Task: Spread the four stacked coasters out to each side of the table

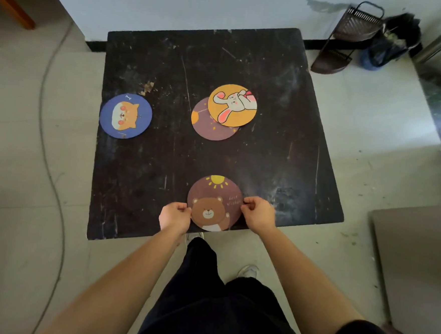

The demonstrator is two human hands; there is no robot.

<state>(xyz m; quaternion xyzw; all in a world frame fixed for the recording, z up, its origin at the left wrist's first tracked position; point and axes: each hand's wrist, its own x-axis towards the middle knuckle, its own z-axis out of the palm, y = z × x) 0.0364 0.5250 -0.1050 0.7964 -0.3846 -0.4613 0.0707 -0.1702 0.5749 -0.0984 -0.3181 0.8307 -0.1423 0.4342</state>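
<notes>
Both hands, left (175, 216) & right (259, 214), pinch the bear coaster (214, 204) by opposite edges w/ closed fingers, at the tabletop's (162, 162) bottom edge, prob. its side. Dog coaster (126, 116) sits mid-left. Rabbit coaster (233, 105) overlaps a purple one (211, 129) at centre, unspread.

You've got the bear coaster (214, 203) flat at the table's near edge, the blue cat coaster (126, 116) at its left edge, and the yellow rabbit coaster (232, 105) overlapping a purple coaster (211, 129) mid-table.
</notes>
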